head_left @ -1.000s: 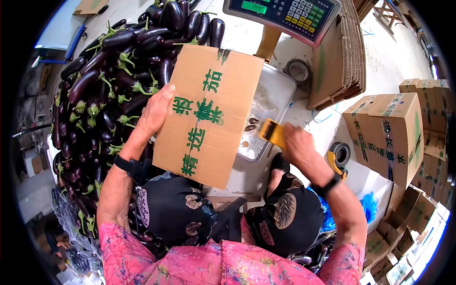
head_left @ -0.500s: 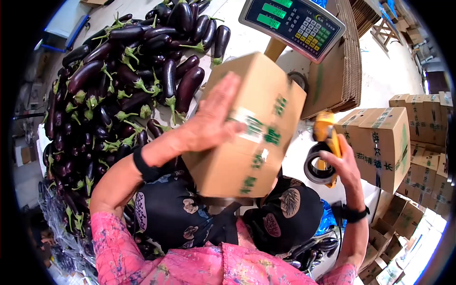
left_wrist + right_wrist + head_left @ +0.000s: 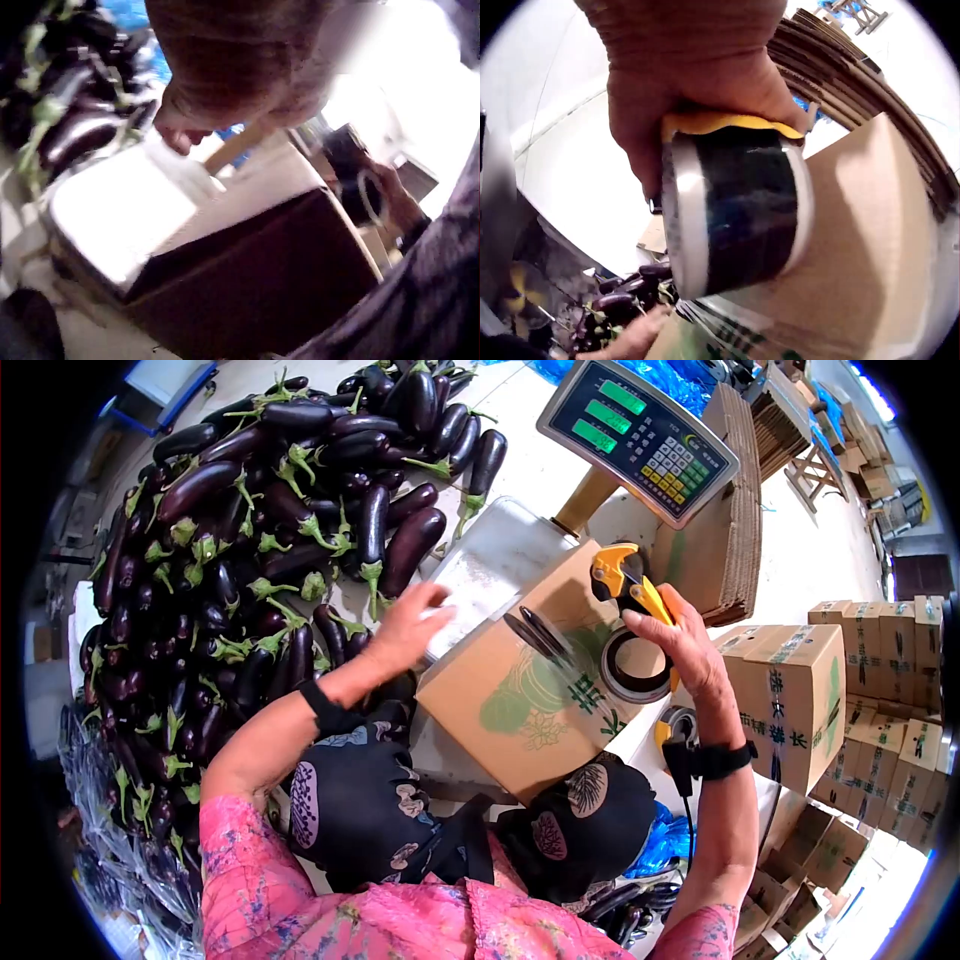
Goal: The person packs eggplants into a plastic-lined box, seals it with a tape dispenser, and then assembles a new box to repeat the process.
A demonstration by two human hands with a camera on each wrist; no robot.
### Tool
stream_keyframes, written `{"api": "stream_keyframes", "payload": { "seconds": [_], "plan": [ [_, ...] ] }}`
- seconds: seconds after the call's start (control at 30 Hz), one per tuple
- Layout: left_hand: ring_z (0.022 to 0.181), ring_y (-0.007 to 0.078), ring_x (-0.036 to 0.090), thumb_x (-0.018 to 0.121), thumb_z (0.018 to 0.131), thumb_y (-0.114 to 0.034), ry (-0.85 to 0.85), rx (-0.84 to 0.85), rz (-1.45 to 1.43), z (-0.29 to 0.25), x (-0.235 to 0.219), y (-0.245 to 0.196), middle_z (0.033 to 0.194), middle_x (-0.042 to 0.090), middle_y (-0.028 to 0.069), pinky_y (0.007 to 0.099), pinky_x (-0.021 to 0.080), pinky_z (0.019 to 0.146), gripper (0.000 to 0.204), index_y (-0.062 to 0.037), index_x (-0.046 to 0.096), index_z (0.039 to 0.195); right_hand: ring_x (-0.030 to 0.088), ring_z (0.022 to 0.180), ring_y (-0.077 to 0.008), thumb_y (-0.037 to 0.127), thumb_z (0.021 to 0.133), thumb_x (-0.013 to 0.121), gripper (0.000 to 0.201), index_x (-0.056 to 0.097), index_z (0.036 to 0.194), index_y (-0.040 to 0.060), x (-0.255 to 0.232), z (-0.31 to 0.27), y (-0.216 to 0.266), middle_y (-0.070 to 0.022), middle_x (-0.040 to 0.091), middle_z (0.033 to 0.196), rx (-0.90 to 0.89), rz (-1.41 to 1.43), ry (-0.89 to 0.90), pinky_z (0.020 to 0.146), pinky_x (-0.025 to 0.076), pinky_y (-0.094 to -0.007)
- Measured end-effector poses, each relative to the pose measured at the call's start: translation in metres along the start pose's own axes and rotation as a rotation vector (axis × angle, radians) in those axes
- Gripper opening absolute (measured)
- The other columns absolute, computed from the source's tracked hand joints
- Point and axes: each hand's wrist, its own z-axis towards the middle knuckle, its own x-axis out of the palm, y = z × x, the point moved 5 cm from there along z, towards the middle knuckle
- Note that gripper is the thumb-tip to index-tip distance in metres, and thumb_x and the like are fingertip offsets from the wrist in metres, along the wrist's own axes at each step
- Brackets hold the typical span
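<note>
In the head view, my right hand [image 3: 692, 650] grips a yellow tape dispenser [image 3: 655, 603] over the right side of a cardboard box [image 3: 480, 695]. Its dark tape roll [image 3: 750, 210] fills the middle of the right wrist view, close to the box. Green lettering, a green plant print and printed eggplants mark the box's upper face. The box stands tilted by my knees, overlapping the scale platform [image 3: 490, 555]. My left hand [image 3: 408, 630], blurred and holding nothing, hovers off the box's left edge near that platform, its fingers loosely bent.
A large heap of eggplants [image 3: 270, 540] spreads on the left. Ahead is the scale's display [image 3: 640, 435], with flattened cardboard [image 3: 715, 550] behind it. Packed boxes [image 3: 790, 700] are stacked at the right. A second tape dispenser [image 3: 677, 730] lies beside my right wrist.
The box has turned from its lettered side to the face with printed eggplants. My left hand has left it and moved left. My right hand has brought the dispenser up and over the box.
</note>
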Motion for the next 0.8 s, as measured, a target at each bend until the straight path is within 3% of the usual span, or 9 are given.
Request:
{"api": "stream_keyframes", "payload": {
  "seconds": [0.03,0.1,0.17,0.23,0.33,0.5,0.6,0.67,0.8],
  "plan": [
    [0.101,0.0302,0.063,0.056,0.098,-0.047,0.183,-0.326,-0.047,-0.015,-0.006,0.031,0.109,0.066,0.012,0.0416,0.05,0.092,0.049,-0.0021,0.059,0.118,0.055,0.079,-0.0141,0.047,0.079,0.077,0.053,0.06,0.101,0.0023,0.002,0.011,-0.007,-0.0044,0.059,0.087,0.001,0.063,0.047,0.071,0.045,-0.0288],
    [0.105,0.0295,0.063,0.045,0.099,-0.059,0.476,-0.804,-0.469,-0.074,0.024,0.112,0.115,0.066,0.0114,0.0433,0.049,0.095,0.062,-0.004,0.057,0.125,0.056,0.08,-0.0136,0.045,0.08,0.077,0.052,0.062,0.104,0.0012,0.011,0.021,0.001,-0.0041,0.059,0.087,0.037,0.075,0.101,0.073,0.046,-0.0271],
    [0.112,0.0288,0.063,0.035,0.099,-0.069,0.661,-0.976,-0.848,-0.104,0.051,0.112,0.125,0.064,0.0122,0.0452,0.048,0.099,0.075,-0.0054,0.053,0.135,0.055,0.08,-0.0115,0.043,0.082,0.076,0.05,0.063,0.107,0.0013,0.023,0.029,0.005,-0.0016,0.058,0.087,-0.025,0.087,0.102,0.074,0.046,-0.0256],
    [0.128,0.027,0.055,0.028,0.1,-0.07,0.843,-0.949,-1.133,-0.103,0.064,0.105,0.142,0.055,0.0156,0.0448,0.046,0.106,0.083,-0.0045,0.039,0.15,0.055,0.08,-0.0106,0.043,0.082,0.076,0.05,0.064,0.108,0.0018,0.03,0.029,0.009,-0.001,0.058,0.088,-0.008,0.239,0.097,0.074,0.046,-0.0254],
    [0.131,0.0252,0.053,0.028,0.101,-0.067,0.701,-0.915,-1.256,-0.087,0.083,0.116,0.145,0.053,0.013,0.0427,0.047,0.105,0.08,-0.0044,0.04,0.149,0.056,0.083,-0.0093,0.041,0.084,0.073,0.048,0.064,0.109,0.0019,0.037,0.038,0.011,0.0001,0.059,0.09,-0.006,0.356,0.084,0.074,0.047,-0.0251],
    [0.128,0.0195,0.055,0.043,0.105,-0.05,0.473,-0.791,-1.01,-0.07,0.067,0.1,0.144,0.054,0.0098,0.0342,0.046,0.105,0.062,-0.0051,0.046,0.147,0.056,0.084,-0.0086,0.038,0.088,0.07,0.044,0.063,0.113,0.0016,0.026,0.042,0.014,0.0,0.06,0.093,-0.02,0.419,0.078,0.074,0.047,-0.0239],
    [0.099,0.0155,0.067,0.058,0.098,-0.047,0.316,-0.775,-1.005,-0.037,0.014,0.085,0.112,0.07,0.0057,0.0326,0.055,0.085,0.045,-0.0085,0.066,0.12,0.059,0.081,-0.0072,0.033,0.09,0.067,0.043,0.061,0.12,0.0025,0.005,0.035,0.007,0.002,0.062,0.097,-0.007,0.48,0.11,0.073,0.048,-0.0221],
    [0.075,0.0117,0.063,0.062,0.095,-0.045,0.304,-0.713,-0.888,-0.005,-0.015,0.077,0.088,0.066,0.0007,0.0301,0.054,0.065,0.036,-0.0106,0.067,0.101,0.06,0.081,-0.007,0.033,0.091,0.066,0.042,0.061,0.121,0.0032,-0.013,0.023,0.002,0.0021,0.062,0.095,-0.003,0.491,0.056,0.071,0.05,-0.0222],
    [0.068,0.0068,0.057,0.064,0.095,-0.037,0.207,-0.453,-0.788,0.067,-0.047,0.034,0.082,0.061,-0.0014,0.021,0.044,0.055,0.027,-0.01,0.064,0.094,0.061,0.083,-0.0091,0.036,0.081,0.071,0.057,0.058,0.124,-0.0001,-0.029,-0.029,0.005,-0.0009,0.064,0.097,-0.025,0.48,0.042,0.074,0.051,-0.0242]
  ]
}}
